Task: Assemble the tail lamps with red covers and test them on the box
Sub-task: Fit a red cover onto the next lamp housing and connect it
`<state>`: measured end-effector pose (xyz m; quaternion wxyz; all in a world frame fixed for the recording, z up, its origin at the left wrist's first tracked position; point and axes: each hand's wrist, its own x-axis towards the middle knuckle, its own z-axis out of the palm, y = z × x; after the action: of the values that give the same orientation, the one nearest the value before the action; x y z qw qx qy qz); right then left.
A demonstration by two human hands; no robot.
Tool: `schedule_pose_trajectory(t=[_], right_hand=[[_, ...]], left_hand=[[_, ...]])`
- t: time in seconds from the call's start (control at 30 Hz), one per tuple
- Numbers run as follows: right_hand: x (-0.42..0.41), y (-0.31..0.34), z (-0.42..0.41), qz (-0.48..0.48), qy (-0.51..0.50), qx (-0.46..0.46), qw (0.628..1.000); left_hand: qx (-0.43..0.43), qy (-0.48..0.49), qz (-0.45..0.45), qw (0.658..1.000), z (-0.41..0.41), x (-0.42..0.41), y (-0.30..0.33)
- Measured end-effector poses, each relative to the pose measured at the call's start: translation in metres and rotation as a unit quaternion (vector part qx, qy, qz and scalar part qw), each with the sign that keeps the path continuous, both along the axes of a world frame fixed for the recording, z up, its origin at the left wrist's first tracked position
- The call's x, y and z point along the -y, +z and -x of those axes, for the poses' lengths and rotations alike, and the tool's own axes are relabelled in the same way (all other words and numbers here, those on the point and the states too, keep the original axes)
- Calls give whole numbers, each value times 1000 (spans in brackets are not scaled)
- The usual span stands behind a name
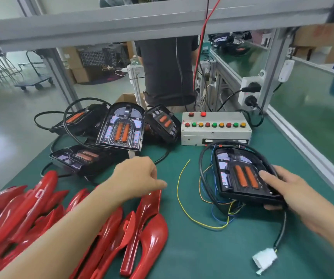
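1. Gripping a lamp (pixel 244 176) at its near right edge: right hand (pixel 290 190), thumb on top, fingers hidden beneath.
2. Left hand (pixel 140 176): loosely curled, holding nothing, above the red covers (pixel 41 214) near left; the pile is cut off by the frame.
3. Box (pixel 215 128): far centre.
4. More lamps (pixel 120 127): far left, overlapping.
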<state>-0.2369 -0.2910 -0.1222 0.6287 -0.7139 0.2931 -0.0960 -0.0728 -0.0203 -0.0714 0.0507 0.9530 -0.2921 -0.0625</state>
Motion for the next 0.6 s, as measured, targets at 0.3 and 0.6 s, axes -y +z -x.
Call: schedule_pose_trajectory(t=[0.3, 0.6], right_hand=[[4, 7, 1, 227, 11, -55, 972], [1, 18, -1, 290, 28, -122, 949]], left_hand=[[20, 29, 22, 999, 7, 19, -8], [-372, -123, 604, 694, -1, 45, 78]])
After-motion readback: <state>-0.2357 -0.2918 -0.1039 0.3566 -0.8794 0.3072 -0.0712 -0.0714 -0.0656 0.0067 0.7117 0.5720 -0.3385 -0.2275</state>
